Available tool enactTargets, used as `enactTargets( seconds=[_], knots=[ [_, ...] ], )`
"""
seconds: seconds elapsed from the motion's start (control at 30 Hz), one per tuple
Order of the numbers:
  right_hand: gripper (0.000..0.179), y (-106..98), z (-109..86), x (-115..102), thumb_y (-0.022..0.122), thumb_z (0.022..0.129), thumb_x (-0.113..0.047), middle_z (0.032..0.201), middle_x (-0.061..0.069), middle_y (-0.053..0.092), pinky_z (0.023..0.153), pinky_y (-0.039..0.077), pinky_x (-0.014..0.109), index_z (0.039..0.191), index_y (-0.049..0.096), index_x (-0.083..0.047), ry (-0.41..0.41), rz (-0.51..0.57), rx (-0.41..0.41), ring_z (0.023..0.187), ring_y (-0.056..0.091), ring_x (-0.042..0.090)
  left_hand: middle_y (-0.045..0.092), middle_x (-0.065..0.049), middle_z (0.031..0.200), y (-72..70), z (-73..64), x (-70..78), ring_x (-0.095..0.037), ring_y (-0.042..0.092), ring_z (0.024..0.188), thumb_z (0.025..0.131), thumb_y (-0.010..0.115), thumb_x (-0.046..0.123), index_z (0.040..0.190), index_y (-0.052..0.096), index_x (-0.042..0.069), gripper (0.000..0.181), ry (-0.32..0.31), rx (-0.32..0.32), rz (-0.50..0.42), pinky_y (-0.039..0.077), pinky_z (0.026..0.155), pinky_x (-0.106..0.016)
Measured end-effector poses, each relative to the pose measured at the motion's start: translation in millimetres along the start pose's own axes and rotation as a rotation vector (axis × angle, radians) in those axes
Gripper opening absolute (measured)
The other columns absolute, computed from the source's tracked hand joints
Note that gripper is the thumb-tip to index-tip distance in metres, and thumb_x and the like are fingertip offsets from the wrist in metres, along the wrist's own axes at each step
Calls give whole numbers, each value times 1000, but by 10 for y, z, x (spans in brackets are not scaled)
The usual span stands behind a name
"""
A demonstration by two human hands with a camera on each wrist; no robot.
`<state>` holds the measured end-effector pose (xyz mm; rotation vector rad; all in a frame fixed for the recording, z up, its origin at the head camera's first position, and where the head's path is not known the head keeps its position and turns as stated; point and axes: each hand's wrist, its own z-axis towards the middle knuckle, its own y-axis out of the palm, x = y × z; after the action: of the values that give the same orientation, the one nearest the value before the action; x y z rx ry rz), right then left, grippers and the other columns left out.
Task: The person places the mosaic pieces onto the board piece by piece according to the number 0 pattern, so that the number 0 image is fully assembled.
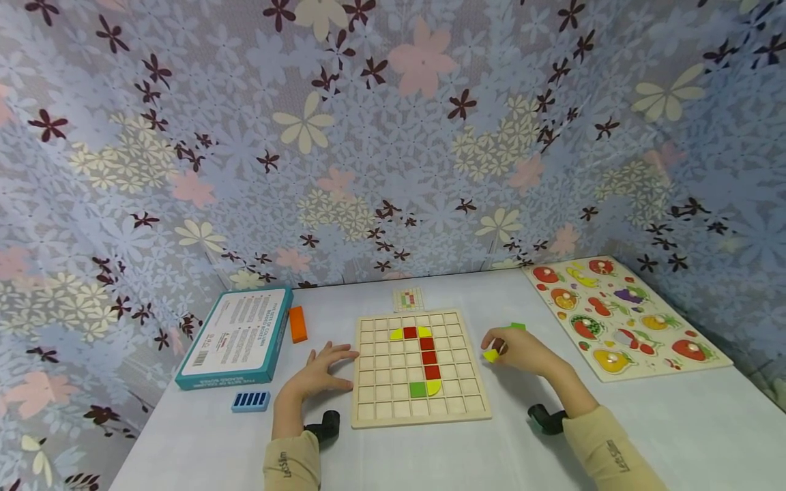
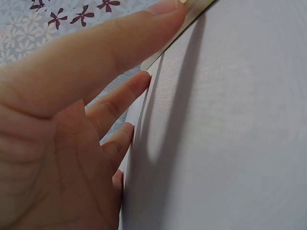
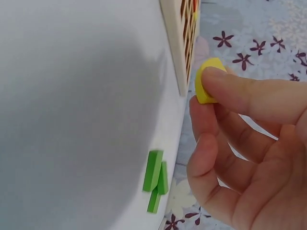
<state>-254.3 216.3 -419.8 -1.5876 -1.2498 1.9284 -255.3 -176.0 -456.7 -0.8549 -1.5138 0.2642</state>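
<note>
"Floral backdrop (image 1: pixel 424 170) is hanging behind the white table (image 1: pixel 417 460). What are the hands doing?"

"The right hand (image 1: pixel 522 349) is pinching a yellow round-edged block (image 3: pixel 200 86) just beside the wooden grid board (image 1: pixel 399 375). The left hand (image 1: pixel 316 376) is spreading its fingers by the opposite edge, gripping nothing."

"Any risks?"

"A light fingertip pinch could be letting the block slip; a left-hand nudge might be jogging the red tiles (image 1: pixel 428 357)."

Yellow block (image 1: pixel 490 355), one side curved, was pinched in right hand (image 1: pixel 523 348), just beside board (image 1: pixel 398 374). Board lay flat, pale, gridded, partly filled.
</note>
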Motion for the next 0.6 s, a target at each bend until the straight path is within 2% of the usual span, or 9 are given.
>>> enactTargets(
  seconds=[0.33,0.6],
  knots=[
    [20,113,109,-250,66,75,5,82,3,60,62,48,29,91,62,-5,15,52,25,75,54,17,36,-12,146,4,2,-9,-34,4,141,69,78,15,124,59,17,58,5,-4,7,-10,111,-53],
    [11,267,250,-446,65,81,-2,80,-1,58,60,45,27,92,64,-6,-48,75,2,72,51,14,36,-12,146,3,2,5,-34,5,141,70,78,14,125,58,17,58,3,-3,14,-10,110,-53]
  ],
)
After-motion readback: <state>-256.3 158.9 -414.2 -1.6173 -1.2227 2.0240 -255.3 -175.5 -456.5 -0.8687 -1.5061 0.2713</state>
